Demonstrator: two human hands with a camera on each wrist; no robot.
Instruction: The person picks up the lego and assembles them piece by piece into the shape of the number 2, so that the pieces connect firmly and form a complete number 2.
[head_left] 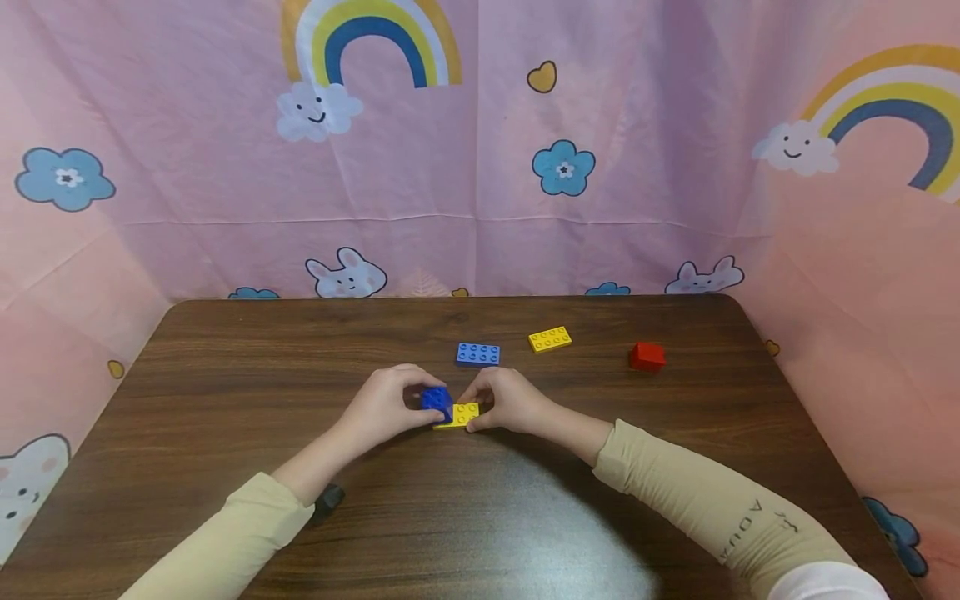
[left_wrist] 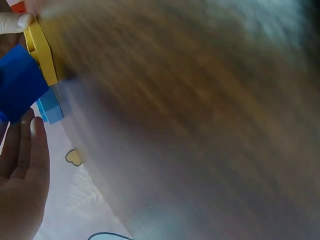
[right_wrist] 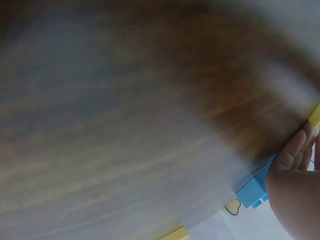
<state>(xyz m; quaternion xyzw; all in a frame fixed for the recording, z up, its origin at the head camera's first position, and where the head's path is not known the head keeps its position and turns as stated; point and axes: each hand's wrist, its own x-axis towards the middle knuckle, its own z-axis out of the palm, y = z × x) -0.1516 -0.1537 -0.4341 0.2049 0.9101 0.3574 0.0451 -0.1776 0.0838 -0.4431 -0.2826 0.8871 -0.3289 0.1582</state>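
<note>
My left hand (head_left: 381, 407) pinches a small dark blue brick (head_left: 435, 402) between thumb and fingers. The blue brick sits over the left end of a flat yellow studded brick (head_left: 467, 412); whether the two are pressed together I cannot tell. With thumb and index finger, my right hand (head_left: 516, 402) grips the yellow brick's right end, low at the tabletop. In the left wrist view the blue brick (left_wrist: 24, 82) looks tilted beside the yellow brick (left_wrist: 44, 52). Only a corner of the yellow brick (right_wrist: 315, 116) shows in the right wrist view.
On the brown wooden table (head_left: 540, 517), a lighter blue studded brick (head_left: 478, 355) lies just beyond the hands. Further right are another yellow brick (head_left: 550, 339) and a red brick (head_left: 647, 357). A dark object (head_left: 327, 502) lies by the left sleeve. Patterned cloth (head_left: 480, 167) hangs behind.
</note>
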